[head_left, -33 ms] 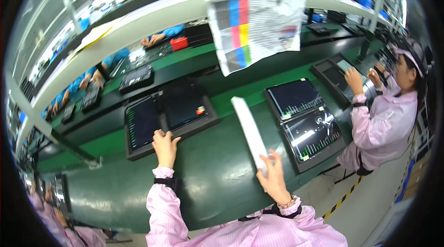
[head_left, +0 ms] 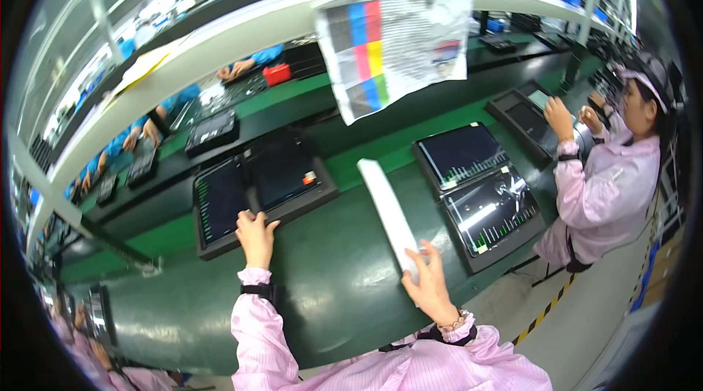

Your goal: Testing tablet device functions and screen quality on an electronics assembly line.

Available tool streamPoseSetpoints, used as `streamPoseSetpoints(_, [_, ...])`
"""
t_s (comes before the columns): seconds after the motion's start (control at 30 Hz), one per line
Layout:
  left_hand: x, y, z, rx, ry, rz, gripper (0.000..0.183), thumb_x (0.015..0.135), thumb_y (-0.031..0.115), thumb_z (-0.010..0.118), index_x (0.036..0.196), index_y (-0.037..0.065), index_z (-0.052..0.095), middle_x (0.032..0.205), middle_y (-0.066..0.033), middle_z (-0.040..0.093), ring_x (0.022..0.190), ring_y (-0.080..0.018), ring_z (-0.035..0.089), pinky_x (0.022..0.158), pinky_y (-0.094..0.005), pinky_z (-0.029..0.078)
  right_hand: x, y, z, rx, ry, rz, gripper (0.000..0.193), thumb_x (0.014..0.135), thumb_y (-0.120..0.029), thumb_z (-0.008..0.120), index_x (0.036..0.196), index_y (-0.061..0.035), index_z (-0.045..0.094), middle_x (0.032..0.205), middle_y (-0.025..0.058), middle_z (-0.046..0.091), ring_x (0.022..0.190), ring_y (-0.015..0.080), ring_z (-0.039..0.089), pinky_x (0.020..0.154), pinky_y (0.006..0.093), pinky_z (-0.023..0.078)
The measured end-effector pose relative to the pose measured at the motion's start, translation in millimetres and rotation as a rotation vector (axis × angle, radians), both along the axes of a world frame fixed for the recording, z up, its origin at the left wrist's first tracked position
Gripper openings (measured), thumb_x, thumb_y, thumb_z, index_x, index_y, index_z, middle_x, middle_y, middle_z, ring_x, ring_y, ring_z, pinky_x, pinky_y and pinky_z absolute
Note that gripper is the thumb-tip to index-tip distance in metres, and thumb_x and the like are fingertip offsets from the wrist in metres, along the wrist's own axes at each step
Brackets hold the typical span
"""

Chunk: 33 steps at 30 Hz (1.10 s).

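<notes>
My left hand (head_left: 255, 239) is at the front edge of a dark foam tray (head_left: 296, 200), fingertips touching its rim and thumb held apart. Two flat black screen panels lie in that tray: the left panel (head_left: 220, 200) has green marks down its left side, the right panel (head_left: 282, 168) a small orange-and-white label. My right hand (head_left: 432, 285) is closed over the near end of a long white strip (head_left: 386, 204), thumb on its left side. The strip slants away across the green bench; its near end is partly hidden under the hand.
Right of the strip, another tray (head_left: 492, 263) carries two glossy panels. A co-worker in pink (head_left: 604, 179) handles parts over a dark tray (head_left: 523, 124). A printed sheet (head_left: 399, 50) hangs from the shelf (head_left: 242, 21) ahead. A metal post (head_left: 110, 241) stands at left.
The whole view has shifted slightly, so the bench, trays and strip sit a little lower and further left. Both hands keep their places on the tray edge and the strip.
</notes>
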<state>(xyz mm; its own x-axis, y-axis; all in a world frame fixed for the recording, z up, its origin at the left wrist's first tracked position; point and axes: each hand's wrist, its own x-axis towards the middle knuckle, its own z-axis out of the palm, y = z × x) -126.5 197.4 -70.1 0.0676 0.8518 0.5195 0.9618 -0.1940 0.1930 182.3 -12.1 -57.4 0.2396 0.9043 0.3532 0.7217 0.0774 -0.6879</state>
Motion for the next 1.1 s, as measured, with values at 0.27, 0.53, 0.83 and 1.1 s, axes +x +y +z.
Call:
streamPoseSetpoints(0.27, [-69, 44, -20, -0.046, 0.013, -0.064, 0.032, 0.07, 0.029, 0.077, 0.089, 0.009, 0.06, 0.097, -0.0153, 0.049, 0.091, -0.0352, 0.051, 0.077, -0.043, 0.042, -28, -3, -26, -0.02, -0.08, 0.244, 0.042, 0.085, -0.023, 0.062, 0.119, 0.0012, 0.052, 0.128, 0.0277, 0.038, 0.111, 0.0441, 0.046, 0.096, 0.0462, 0.042])
streamPoseSetpoints(0.53, [-89, 38, -24, -0.112, 0.05, 0.018, 0.031, 0.076, 0.024, 0.073, 0.098, 0.006, 0.06, 0.1, -0.0142, 0.047, 0.095, -0.0325, 0.047, 0.082, -0.0423, 0.04, 72, 10, 10, 0.194, -0.123, -0.1, 0.036, 0.079, -0.018, 0.065, 0.109, -0.0017, 0.054, 0.115, 0.0217, 0.052, 0.108, 0.0374, 0.051, 0.091, 0.0448, 0.044])
streamPoseSetpoints(0.83, [-49, -14, -66, -0.038, -0.508, -0.051, 0.039, 0.088, 0.014, 0.06, 0.121, -0.001, 0.045, 0.131, -0.0209, 0.036, 0.124, -0.0352, 0.034, 0.106, -0.0415, 0.027, 351, -7, -22, -0.123, -0.009, -0.764, 0.044, 0.093, -0.038, 0.046, 0.109, 0.0015, 0.056, 0.102, 0.0223, 0.062, 0.098, 0.038, 0.059, 0.085, 0.0447, 0.045])
streamPoseSetpoints(1.1, [98, -93, -16, -0.31, -0.5, -0.504, 0.052, 0.081, 0.016, 0.065, 0.127, 0.003, 0.043, 0.139, -0.0221, 0.029, 0.131, -0.0378, 0.028, 0.108, -0.043, 0.025, 332, 10, -5, -0.53, -0.147, -0.586, 0.071, 0.093, -0.058, 0.027, 0.095, 0.0003, 0.067, 0.096, 0.0252, 0.064, 0.096, 0.043, 0.06, 0.086, 0.0472, 0.046])
